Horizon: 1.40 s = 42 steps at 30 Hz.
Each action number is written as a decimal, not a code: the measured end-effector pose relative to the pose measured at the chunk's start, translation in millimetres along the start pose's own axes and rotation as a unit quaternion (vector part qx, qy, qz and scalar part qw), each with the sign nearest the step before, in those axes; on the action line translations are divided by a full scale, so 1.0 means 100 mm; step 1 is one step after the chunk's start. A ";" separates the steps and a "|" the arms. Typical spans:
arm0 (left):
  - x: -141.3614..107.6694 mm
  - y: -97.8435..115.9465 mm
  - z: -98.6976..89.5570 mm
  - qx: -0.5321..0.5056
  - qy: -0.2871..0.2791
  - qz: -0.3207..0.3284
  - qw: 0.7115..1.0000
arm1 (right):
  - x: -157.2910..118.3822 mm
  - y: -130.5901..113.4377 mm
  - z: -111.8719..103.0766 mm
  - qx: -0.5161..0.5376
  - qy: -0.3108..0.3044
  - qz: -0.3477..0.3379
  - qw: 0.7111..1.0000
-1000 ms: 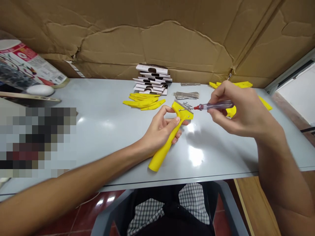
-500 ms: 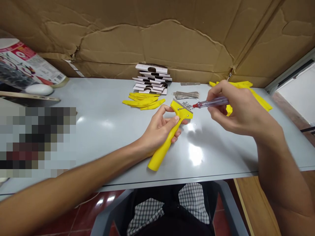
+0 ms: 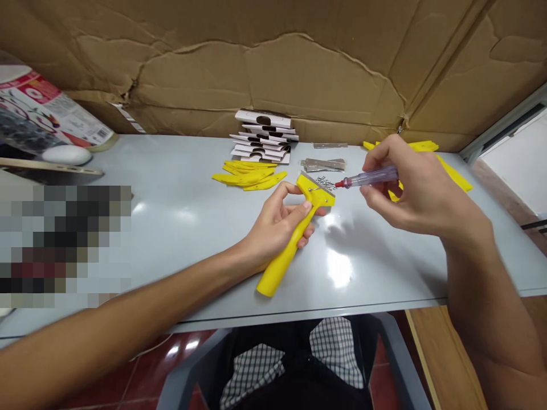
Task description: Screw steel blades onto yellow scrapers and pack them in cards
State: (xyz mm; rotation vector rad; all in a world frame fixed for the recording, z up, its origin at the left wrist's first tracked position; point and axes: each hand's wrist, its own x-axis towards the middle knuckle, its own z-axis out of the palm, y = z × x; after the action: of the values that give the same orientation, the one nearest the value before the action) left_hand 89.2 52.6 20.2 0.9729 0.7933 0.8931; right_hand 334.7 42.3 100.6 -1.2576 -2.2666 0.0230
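No text legible; red-and-white label (image 3: 64,111) on transparent package (image 3: 25,128) at left bears 1 barcode (image 3: 102,134), print too small.

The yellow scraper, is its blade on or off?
On: the grey blade shows along the wide end of the yellow scraper in the left hand.

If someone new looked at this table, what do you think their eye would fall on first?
Probably the bright yellow scraper in the left hand, near the middle of the view, with a screwdriver in the right hand aimed at it. Next, perhaps, the stack of white card pieces at the back of the table, before the brown cardboard.
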 end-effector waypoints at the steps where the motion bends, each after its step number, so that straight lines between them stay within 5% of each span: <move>1: 0.00 0.00 0.00 -0.001 0.000 -0.001 1.000 | 0.00 0.01 0.00 0.003 0.000 0.002 1.000; 9: 0.00 0.00 0.00 0.000 -0.001 -0.003 1.000 | 0.03 -0.02 0.00 -0.063 0.009 0.019 0.998; 18: 0.00 0.00 0.00 -0.008 0.001 -0.009 1.000 | 0.00 0.01 0.01 0.017 0.013 -0.012 1.000; 42: 0.01 0.02 0.00 0.003 0.002 -0.023 1.000 | -0.01 0.00 0.07 -0.007 0.010 -0.045 0.999</move>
State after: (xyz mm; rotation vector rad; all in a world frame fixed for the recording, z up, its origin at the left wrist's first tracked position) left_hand 88.7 54.0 21.8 0.9559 0.8193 0.8541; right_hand 331.9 43.7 94.3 -1.1575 -2.3079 -0.0382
